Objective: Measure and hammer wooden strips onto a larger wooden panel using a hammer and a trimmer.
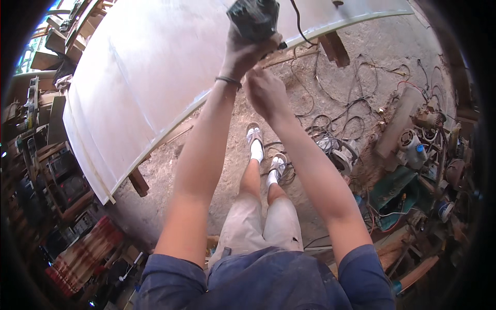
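Dark bulky tool (253,19), over near edge of pale panel (139,67); left hand (249,50) closed round its lower end, presumably for support. Right hand (265,94) just beside, fingers curled, contents cannot be told. Black cord (298,23) crossing same edge, rightward.

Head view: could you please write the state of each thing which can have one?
Left hand: closed around the dark tool.
Dark tool: held; on or off, cannot tell.
Right hand: fingers curled; whether it holds anything, unclear.
Pale panel: raised on wooden legs.
Cables: loosely looped on the floor.
Green container: open; contents unclear.
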